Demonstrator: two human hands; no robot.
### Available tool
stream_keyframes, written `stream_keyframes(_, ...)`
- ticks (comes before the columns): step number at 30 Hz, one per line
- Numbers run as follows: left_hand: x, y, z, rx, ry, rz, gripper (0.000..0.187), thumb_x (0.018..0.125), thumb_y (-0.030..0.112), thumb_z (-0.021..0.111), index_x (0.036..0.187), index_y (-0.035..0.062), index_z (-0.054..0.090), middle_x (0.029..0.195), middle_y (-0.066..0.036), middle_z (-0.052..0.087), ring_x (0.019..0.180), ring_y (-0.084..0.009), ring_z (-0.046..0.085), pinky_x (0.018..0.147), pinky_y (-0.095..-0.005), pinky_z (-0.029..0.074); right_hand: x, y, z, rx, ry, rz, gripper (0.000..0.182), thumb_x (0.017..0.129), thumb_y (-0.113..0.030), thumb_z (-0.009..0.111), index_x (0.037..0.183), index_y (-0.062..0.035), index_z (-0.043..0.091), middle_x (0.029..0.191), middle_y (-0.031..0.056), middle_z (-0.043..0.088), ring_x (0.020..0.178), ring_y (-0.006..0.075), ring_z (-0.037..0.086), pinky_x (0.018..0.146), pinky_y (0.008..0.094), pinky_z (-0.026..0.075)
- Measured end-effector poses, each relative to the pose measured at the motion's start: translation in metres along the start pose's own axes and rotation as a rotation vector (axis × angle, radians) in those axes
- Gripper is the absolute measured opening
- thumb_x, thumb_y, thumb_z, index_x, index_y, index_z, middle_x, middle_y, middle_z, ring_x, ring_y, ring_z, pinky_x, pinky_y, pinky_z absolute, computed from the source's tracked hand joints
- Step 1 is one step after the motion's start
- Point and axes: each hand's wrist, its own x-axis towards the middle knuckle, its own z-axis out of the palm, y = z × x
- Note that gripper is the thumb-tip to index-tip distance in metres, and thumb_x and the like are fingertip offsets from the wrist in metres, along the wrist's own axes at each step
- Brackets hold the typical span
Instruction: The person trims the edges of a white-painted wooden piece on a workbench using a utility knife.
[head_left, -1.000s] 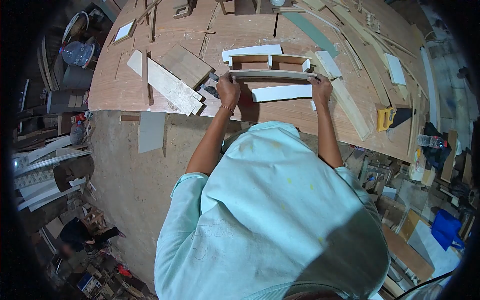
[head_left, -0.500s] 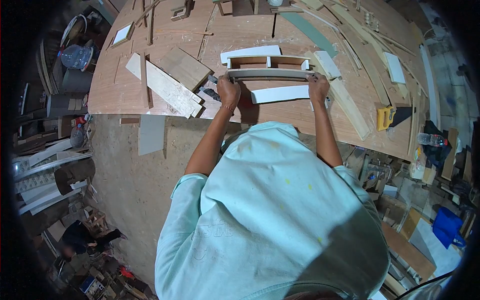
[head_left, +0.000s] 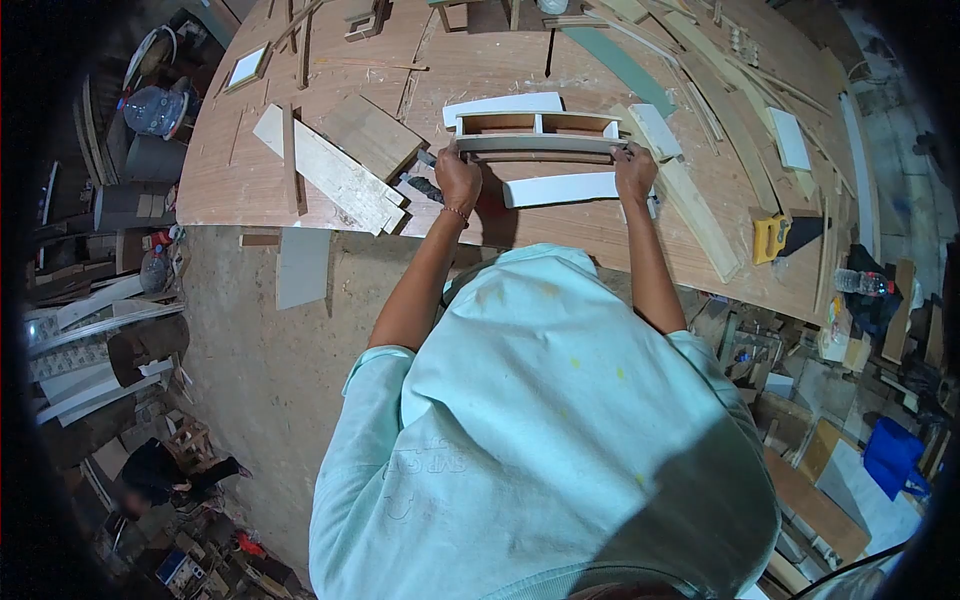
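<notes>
My left hand [head_left: 458,177] grips the left end of a long curved grey-white strip [head_left: 540,144], and my right hand [head_left: 635,171] grips its right end. The strip is held against the near edge of a small open wooden frame [head_left: 540,124] with a middle divider, lying on the plywood workbench [head_left: 560,225]. A curved white panel [head_left: 503,103] lies just beyond the frame. Another white panel [head_left: 560,188] rests between my hands, nearer to me.
Planks [head_left: 330,165] and a square board [head_left: 370,130] lie left of my left hand. A long batten [head_left: 700,210], a white block [head_left: 790,138] and a yellow tool [head_left: 772,236] sit to the right. Thin strips crowd the far right. Another person [head_left: 160,470] crouches on the floor below left.
Both hands slid the strip a little farther from me, closing it up against the wooden frame. The grip on each end is unchanged.
</notes>
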Motion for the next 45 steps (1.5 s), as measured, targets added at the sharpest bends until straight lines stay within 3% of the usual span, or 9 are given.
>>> stream_keyframes(7, 0.000, 0.005, -0.005, -0.002, -0.045, -0.061, 0.024, 0.068, 0.000, 0.052, 0.092, -0.0032, 0.057, 0.083, -0.023, 0.058, 0.081, -0.0363, 0.056, 0.071, -0.0405, 0.044, 0.001, 0.006, 0.004, -0.046, 0.030, -0.048, 0.033, 0.068, -0.018, 0.068, 0.094, 0.0020, 0.061, 0.074, 0.0167, 0.060, 0.070, 0.0265, 0.060, 0.065, 0.0325, 0.046)
stream_keyframes(10, 0.000, 0.003, -0.004, -0.032, -0.020, -0.027, 0.026, 0.069, 0.000, 0.052, 0.094, -0.0033, 0.057, 0.083, -0.023, 0.059, 0.081, -0.0365, 0.057, 0.070, -0.0405, 0.044, 0.002, 0.007, 0.005, 0.004, -0.025, -0.033, 0.030, 0.068, -0.016, 0.068, 0.091, 0.0010, 0.061, 0.080, 0.0183, 0.057, 0.071, 0.0289, 0.059, 0.065, 0.0366, 0.046)
stream_keyframes(21, -0.003, 0.007, -0.007, -0.051, 0.038, 0.023, 0.020, 0.070, 0.000, 0.050, 0.090, -0.0025, 0.056, 0.082, -0.023, 0.059, 0.080, -0.0388, 0.056, 0.068, -0.0426, 0.044, -0.001, 0.003, 0.006, 0.030, -0.008, -0.035, 0.040, 0.066, -0.015, 0.069, 0.100, 0.0036, 0.057, 0.084, 0.0186, 0.059, 0.069, 0.0246, 0.062, 0.063, 0.0324, 0.048)
stream_keyframes(26, 0.005, -0.001, -0.003, -0.046, 0.012, 0.044, 0.023, 0.070, 0.002, 0.052, 0.092, -0.0027, 0.055, 0.084, -0.023, 0.059, 0.081, -0.0378, 0.057, 0.069, -0.0415, 0.045, -0.001, 0.008, 0.011, 0.084, -0.004, -0.025, 0.023, 0.065, -0.011, 0.069, 0.081, 0.0032, 0.059, 0.069, 0.0156, 0.061, 0.066, 0.0245, 0.061, 0.062, 0.0325, 0.047)
stream_keyframes(35, 0.005, 0.001, -0.007, -0.003, -0.091, -0.063, 0.036, 0.072, 0.006, 0.055, 0.106, -0.0033, 0.051, 0.094, -0.021, 0.059, 0.085, -0.0328, 0.059, 0.073, -0.0368, 0.046, 0.001, 0.006, 0.009, 0.045, -0.042, -0.009, 0.023, 0.065, -0.008, 0.068, 0.081, 0.0042, 0.058, 0.070, 0.0147, 0.061, 0.065, 0.0235, 0.061, 0.063, 0.0312, 0.047)
stream_keyframes(38, -0.001, -0.003, -0.003, -0.005, -0.031, -0.045, 0.049, 0.072, 0.008, 0.056, 0.115, -0.0101, 0.040, 0.110, -0.028, 0.048, 0.098, -0.0347, 0.052, 0.080, -0.0356, 0.043, -0.001, 0.011, 0.012, 0.054, -0.024, 0.030, 0.029, 0.066, -0.007, 0.067, 0.089, 0.0048, 0.055, 0.071, 0.0142, 0.060, 0.068, 0.0243, 0.060, 0.065, 0.0320, 0.047)
stream_keyframes(40, -0.012, 0.007, -0.001, 0.108, 0.126, 0.054, 0.061, 0.073, 0.011, 0.056, 0.119, -0.0165, 0.026, 0.118, -0.034, 0.034, 0.110, -0.0393, 0.038, 0.092, -0.0387, 0.032, -0.007, 0.012, 0.012, 0.066, 0.003, 0.029, 0.034, 0.066, -0.007, 0.067, 0.093, 0.0057, 0.052, 0.075, 0.0151, 0.060, 0.071, 0.0256, 0.060, 0.065, 0.0326, 0.047)
stream_keyframes(43, -0.033, 0.013, 0.007, 0.161, 0.205, 0.185, 0.065, 0.071, 0.011, 0.054, 0.120, -0.0181, 0.020, 0.113, -0.030, 0.033, 0.108, -0.0406, 0.031, 0.096, -0.0436, 0.021, -0.016, 0.014, 0.014, 0.026, 0.077, -0.016, 0.040, 0.066, -0.007, 0.066, 0.099, 0.0061, 0.048, 0.082, 0.0173, 0.058, 0.078, 0.0283, 0.058, 0.069, 0.0348, 0.046)
stream_keyframes(45, -0.052, 0.022, 0.003, 0.052, 0.038, 0.180, 0.059, 0.073, 0.014, 0.053, 0.115, -0.0163, 0.027, 0.107, -0.029, 0.035, 0.104, -0.0378, 0.033, 0.092, -0.0456, 0.024, -0.025, 0.016, 0.014, -0.082, 0.172, -0.100, 0.042, 0.066, -0.008, 0.066, 0.102, 0.0051, 0.046, 0.090, 0.0198, 0.056, 0.085, 0.0312, 0.055, 0.077, 0.0377, 0.043)
